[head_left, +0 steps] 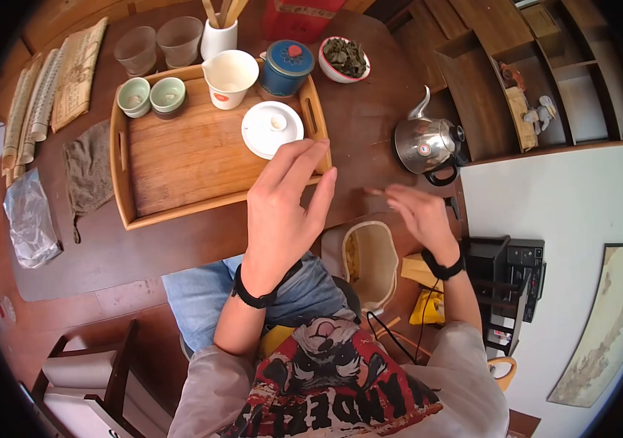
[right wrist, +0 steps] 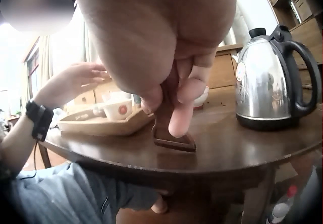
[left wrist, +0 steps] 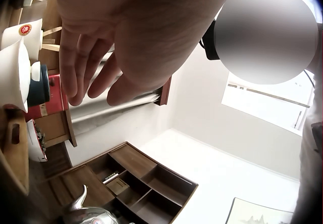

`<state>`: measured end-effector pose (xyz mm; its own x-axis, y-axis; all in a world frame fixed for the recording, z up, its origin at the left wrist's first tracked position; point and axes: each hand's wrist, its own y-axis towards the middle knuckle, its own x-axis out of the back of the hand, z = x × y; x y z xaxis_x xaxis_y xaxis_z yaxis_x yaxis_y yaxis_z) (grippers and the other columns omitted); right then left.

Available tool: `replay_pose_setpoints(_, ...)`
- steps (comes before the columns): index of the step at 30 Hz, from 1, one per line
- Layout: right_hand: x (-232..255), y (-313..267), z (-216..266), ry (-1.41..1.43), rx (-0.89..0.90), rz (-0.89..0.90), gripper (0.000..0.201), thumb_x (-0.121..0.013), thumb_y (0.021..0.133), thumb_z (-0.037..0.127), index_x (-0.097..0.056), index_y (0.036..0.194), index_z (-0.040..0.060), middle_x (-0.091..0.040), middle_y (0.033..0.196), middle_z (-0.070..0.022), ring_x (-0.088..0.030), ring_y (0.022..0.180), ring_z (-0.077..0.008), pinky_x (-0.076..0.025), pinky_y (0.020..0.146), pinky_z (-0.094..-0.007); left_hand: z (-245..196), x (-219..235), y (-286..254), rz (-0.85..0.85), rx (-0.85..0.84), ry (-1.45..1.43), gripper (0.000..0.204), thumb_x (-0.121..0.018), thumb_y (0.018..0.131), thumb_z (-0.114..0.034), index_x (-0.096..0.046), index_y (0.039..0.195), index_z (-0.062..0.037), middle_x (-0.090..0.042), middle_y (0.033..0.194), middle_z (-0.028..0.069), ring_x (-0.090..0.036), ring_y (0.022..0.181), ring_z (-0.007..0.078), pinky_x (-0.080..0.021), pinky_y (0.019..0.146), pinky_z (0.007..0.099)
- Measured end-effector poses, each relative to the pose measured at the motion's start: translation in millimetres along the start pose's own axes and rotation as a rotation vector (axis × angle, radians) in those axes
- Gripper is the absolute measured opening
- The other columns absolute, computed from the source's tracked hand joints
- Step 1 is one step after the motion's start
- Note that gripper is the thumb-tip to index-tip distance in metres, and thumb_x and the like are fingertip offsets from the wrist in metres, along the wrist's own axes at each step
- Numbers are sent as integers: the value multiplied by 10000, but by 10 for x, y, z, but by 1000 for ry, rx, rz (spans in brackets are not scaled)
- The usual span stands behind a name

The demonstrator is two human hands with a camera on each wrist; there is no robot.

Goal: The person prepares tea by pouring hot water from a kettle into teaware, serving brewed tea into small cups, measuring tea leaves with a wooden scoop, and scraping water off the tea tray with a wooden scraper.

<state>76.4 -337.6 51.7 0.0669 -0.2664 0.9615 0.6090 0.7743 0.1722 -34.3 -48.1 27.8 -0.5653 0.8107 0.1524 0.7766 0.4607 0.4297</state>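
The left hand [head_left: 279, 208] is raised over the front right corner of the wooden tray [head_left: 187, 204], its fingers relaxed and apart, holding nothing. From the left wrist view, the same hand [left wrist: 126, 42] hangs with loosely bent fingers. Just beyond its fingertips in the head view is a white lidded bowl [head_left: 259, 136]. To the right, the right hand [head_left: 422, 217] pinches a small brown tool [head_left: 374, 191]. Seen from the right wrist, that hand [right wrist: 161, 42] grips the tool [right wrist: 163, 118] upright by its narrow part, with the wide end downward above the table; fingers hide its upper part.
A steel kettle [head_left: 428, 146] stands right of the tray. On the tray are two green cups [head_left: 135, 98], a white pitcher [head_left: 231, 77] and a blue tin [head_left: 287, 66]. A bowl of leaves [head_left: 346, 58] stands behind. Below the table edge is a bin [head_left: 371, 266].
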Motion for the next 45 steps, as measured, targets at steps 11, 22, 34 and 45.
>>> replay_pose_setpoints(11, -585, 1791, -580, -237, 9, -182, 216, -771, 1000, 226, -840, 1147, 84, -816, 1060, -163, -772, 930, -408, -631, 804, -493, -135, 223, -64, -59, -18, 83, 331, -784, 968, 5, -778, 1299, 12, -769, 1195, 150, -776, 934, 213, -611, 864, 338)
replay_pose_setpoints(22, -396, 812, -490, -79, 181, -1, 249, -762, 1004, 174, -800, 1210, 40, -813, 1178, -140, -764, 911, -345, -631, 816, -453, -97, 134, -49, -23, 14, 60, 317, -772, 973, 6, -786, 1290, 16, -778, 1172, 148, -767, 913, 204, -605, 857, 338)
replay_pose_setpoints(34, 249, -609, -298, -210, 365, 380, 263, -765, 952, 134, -812, 1207, 90, -813, 1252, -51, -774, 923, -251, -644, 842, -365, -129, 65, -81, 27, 13, 49, 312, -776, 975, -5, -781, 1286, 26, -783, 1181, 149, -784, 941, 216, -612, 878, 338)
replay_pose_setpoints(45, 262, 447, 505, 911, -397, 116, 175, -753, 1074, 89, -810, 1198, -20, -770, 962, -24, -690, 815, -64, -531, 705, -228, -191, 441, -48, -117, -15, 10, 310, -773, 965, 22, -788, 1274, 24, -784, 1127, 148, -773, 924, 192, -604, 865, 323)
